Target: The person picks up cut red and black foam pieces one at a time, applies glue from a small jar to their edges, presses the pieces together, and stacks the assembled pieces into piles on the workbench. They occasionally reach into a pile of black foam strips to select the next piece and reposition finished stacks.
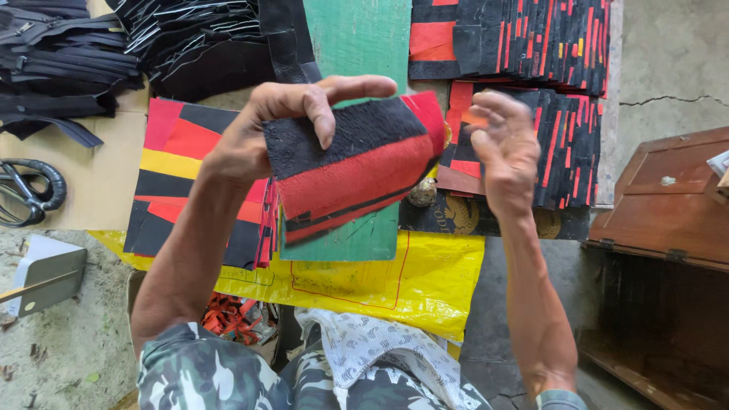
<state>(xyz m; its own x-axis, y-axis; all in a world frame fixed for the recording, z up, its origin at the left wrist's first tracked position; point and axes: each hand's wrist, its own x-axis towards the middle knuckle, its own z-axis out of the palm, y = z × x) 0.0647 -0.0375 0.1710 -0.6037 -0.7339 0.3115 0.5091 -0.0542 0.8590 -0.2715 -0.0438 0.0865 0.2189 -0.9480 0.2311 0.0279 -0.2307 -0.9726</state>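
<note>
Left hand [262, 129] pinches a black-and-red felt piece [357, 163], its long axis running eight to two o'clock; right hand [505, 148], loosely open and empty, waits just beside its three-o'clock end.

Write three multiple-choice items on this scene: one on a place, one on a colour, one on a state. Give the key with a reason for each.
1. Where do the scissors lie?
A. At the left edge, on the brown sheet
B. On the wooden box
C. On the yellow sheet

2. What colours is the fuzzy piece in the left hand?
A. Blue and white
B. Black and red
C. All yellow

3. How is the right hand?
A. Clenched on the scissors
B. Flat on the green board
C. Raised, fingers loosely curled, beside the piece

Key: 1 A, the black handles show at far left on the brown sheet. 2 B, a black band runs above a red one. 3 C, it hangs in the air and its fingers close on nothing.
</note>
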